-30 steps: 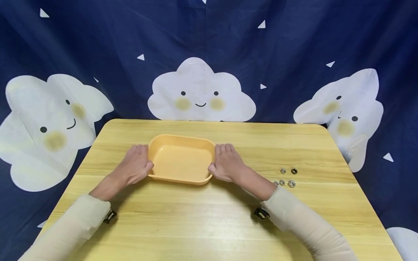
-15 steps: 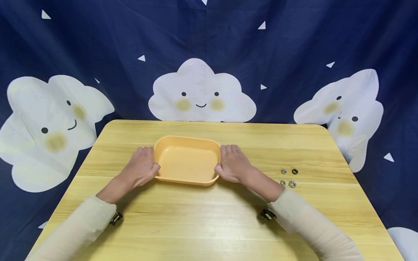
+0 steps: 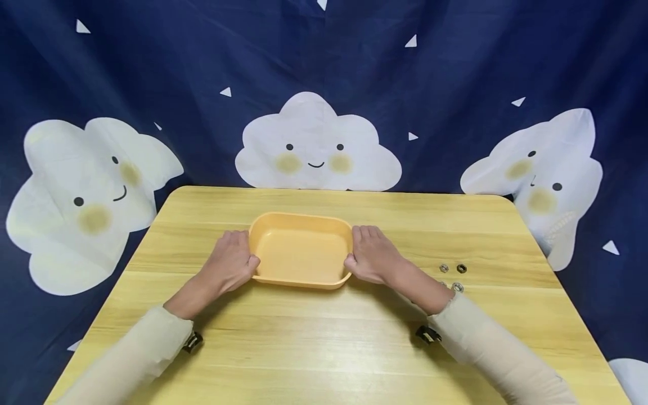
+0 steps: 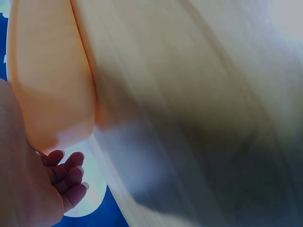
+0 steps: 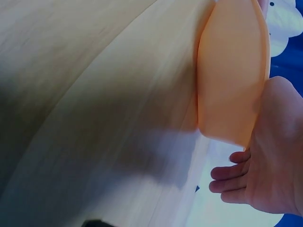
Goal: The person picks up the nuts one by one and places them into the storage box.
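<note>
A shallow orange plastic tray (image 3: pixel 304 256) with rounded corners and nothing in it is at the middle of the table. At its left end my left hand (image 3: pixel 230 261) grips the rim, thumb over the near inner edge. My right hand (image 3: pixel 374 256) holds the opposite end in the same way. In the left wrist view the tray's outer wall (image 4: pixel 52 71) rises beside the palm, with curled fingers (image 4: pixel 71 177) below it. The right wrist view shows the tray's side (image 5: pixel 232 75) against my hand (image 5: pixel 277 156).
Several small metal nuts lie to the right of the tray, among them a dark nut (image 3: pixel 462 269) and a silver nut (image 3: pixel 458 287); my right forearm partly covers this group. The wooden table (image 3: pixel 314 349) ends at a dark blue curtain (image 3: pixel 202 45) printed with clouds.
Both hands have slid the tray to the right, closer to the nuts. The right forearm now covers more of the nuts. The head view has shifted slightly.
</note>
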`<move>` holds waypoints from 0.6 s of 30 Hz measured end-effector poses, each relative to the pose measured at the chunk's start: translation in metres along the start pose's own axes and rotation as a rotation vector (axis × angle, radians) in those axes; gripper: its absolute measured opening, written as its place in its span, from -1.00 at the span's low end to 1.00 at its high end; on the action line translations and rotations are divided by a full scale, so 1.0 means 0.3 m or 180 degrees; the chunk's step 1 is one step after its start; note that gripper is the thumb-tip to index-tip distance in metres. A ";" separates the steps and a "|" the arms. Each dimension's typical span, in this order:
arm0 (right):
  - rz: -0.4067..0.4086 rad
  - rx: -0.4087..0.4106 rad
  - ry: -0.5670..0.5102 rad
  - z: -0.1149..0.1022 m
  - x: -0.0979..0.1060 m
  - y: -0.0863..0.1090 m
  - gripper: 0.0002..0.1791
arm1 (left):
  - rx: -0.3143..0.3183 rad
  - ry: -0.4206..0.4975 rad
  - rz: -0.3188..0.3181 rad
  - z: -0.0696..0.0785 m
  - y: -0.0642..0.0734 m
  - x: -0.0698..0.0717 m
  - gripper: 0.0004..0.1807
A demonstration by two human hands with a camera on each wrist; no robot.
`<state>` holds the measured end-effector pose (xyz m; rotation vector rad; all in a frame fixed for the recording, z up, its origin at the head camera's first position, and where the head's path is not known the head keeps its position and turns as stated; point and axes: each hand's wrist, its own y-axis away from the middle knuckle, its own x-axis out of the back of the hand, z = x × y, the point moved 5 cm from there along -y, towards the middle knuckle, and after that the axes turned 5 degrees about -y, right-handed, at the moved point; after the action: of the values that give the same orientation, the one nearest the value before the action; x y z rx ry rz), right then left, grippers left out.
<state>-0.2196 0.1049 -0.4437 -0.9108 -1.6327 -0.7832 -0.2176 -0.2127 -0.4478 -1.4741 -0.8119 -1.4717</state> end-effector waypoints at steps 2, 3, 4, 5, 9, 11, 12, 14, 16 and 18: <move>-0.0002 0.0002 -0.0014 0.013 0.001 0.009 -0.45 | 0.0038 0.0012 -0.0009 0.013 -0.005 -0.004 -0.66; -0.0014 -0.0010 -0.0023 0.017 0.003 0.012 -0.44 | 0.0042 0.0010 -0.0010 0.018 -0.007 -0.006 -0.66; -0.0024 -0.0015 -0.0028 0.020 0.005 0.014 -0.43 | 0.0066 0.0017 -0.0013 0.022 -0.007 -0.007 -0.66; -0.0030 -0.0019 -0.0032 0.024 0.006 0.015 -0.42 | 0.0081 0.0021 -0.0014 0.025 -0.008 -0.009 -0.67; -0.0073 -0.0062 -0.0067 0.042 0.007 0.023 -0.37 | 0.0130 0.0072 -0.0003 0.044 -0.011 -0.010 -0.68; -0.0092 -0.0080 -0.0093 0.053 0.006 0.028 -0.33 | 0.0140 0.0084 0.0014 0.056 -0.015 -0.009 -0.68; -0.0104 -0.0088 -0.0113 0.059 0.006 0.031 -0.31 | 0.0149 0.0090 0.0018 0.060 -0.017 -0.010 -0.69; -0.0116 -0.0100 -0.0143 0.068 0.007 0.038 -0.26 | 0.0159 0.0096 0.0033 0.070 -0.021 -0.011 -0.71; -0.0114 -0.0108 -0.0181 0.078 0.008 0.045 -0.23 | 0.0161 0.0090 0.0049 0.081 -0.026 -0.014 -0.72; -0.0103 -0.0120 -0.0198 0.089 0.010 0.051 -0.23 | 0.0141 0.0080 0.0077 0.092 -0.031 -0.016 -0.73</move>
<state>-0.2193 0.1357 -0.4461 -0.9458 -1.6953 -0.8175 -0.2149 -0.1835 -0.4490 -1.4251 -0.8040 -1.4426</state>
